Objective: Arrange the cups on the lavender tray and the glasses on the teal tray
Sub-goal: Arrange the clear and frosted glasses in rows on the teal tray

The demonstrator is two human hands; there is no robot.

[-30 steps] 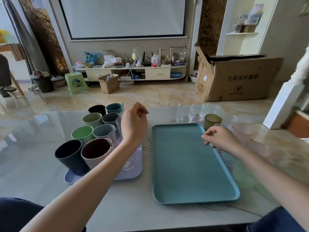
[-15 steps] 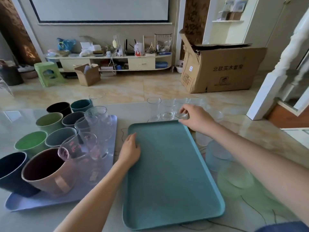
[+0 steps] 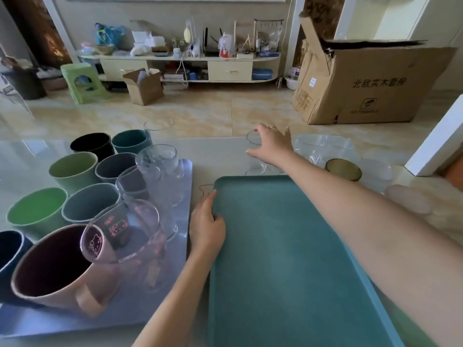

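The teal tray (image 3: 283,259) lies bare in front of me. My left hand (image 3: 206,226) rests on its left rim with thumb over the edge. Beyond its far edge, my right hand (image 3: 271,145) curls around the top of a clear glass (image 3: 253,156). More clear glasses (image 3: 323,149) stand to the right. The lavender tray (image 3: 185,171) at left carries several coloured cups, among them a pink mug (image 3: 57,269) and a green cup (image 3: 37,211). Several clear glasses also stand there, one with pink cartoon prints (image 3: 122,231).
An olive cup (image 3: 343,169) stands right of the teal tray among pale translucent cups (image 3: 408,199). The glass table (image 3: 220,151) ends just past the glasses. On the floor beyond are a big cardboard box (image 3: 370,83), a small box (image 3: 145,87) and a green stool (image 3: 80,82).
My right hand has moved left along the row of glasses and now grips one. My left hand stays at the teal tray's left rim. The camera has moved closer.
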